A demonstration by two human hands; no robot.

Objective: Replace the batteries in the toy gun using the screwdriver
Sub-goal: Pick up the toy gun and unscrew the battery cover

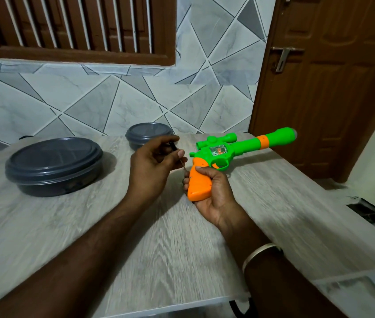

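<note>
The toy gun (239, 149) is green with an orange grip and an orange band on the barrel; its barrel points right and away. My right hand (214, 193) is wrapped around the orange grip (199, 184) from below and holds the gun above the table. My left hand (152, 166) pinches a small screwdriver (177, 154) with a black handle. Its thin metal shaft slants down to the top left of the grip. The tip is at the grip's edge; I cannot tell whether it sits in a screw.
A large dark grey lidded round container (53, 166) stands on the wood-grain table (159, 249) at the left. A smaller one (147, 135) stands at the back by the tiled wall. A brown door (331, 88) is to the right, past the table's edge.
</note>
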